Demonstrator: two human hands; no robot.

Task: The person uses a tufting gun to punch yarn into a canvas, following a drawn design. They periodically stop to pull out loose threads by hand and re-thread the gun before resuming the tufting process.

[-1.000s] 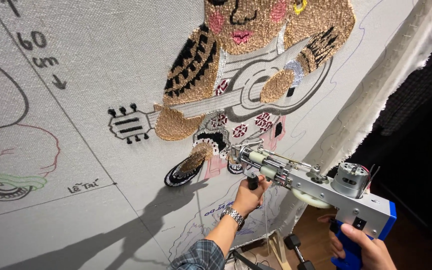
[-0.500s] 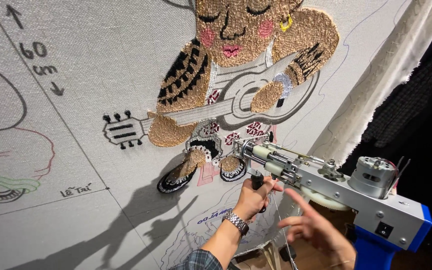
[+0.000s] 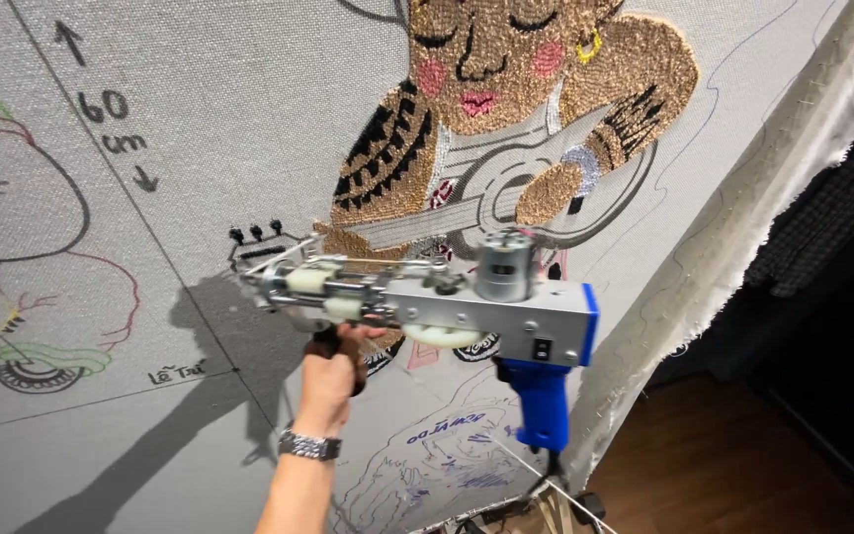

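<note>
My left hand [image 3: 330, 374] grips the dark front handle under a tufting gun [image 3: 447, 302], a metal tool with a silver motor on top and a blue rear grip [image 3: 540, 400]. A metal watch sits on that wrist. The gun is held sideways, its needle end pointing left near the small black guitar-head shape on the stretched grey cloth [image 3: 200, 129]. Behind it is a tufted figure [image 3: 506, 109] in tan and black yarn, with pink cheeks and a guitar. My right hand is out of view, and the blue grip hangs free.
Line drawings, an arrow marking and coloured tufted outlines [image 3: 22, 287] cover the cloth at left. The cloth's loose white edge [image 3: 743, 208] runs down the right side. Dark wooden floor [image 3: 733, 475] lies at the lower right, with a frame foot [image 3: 546, 504] below the gun.
My right hand let go of the blue grip and left the view. The gun swung up and left across the cloth, held by my left hand alone.
</note>
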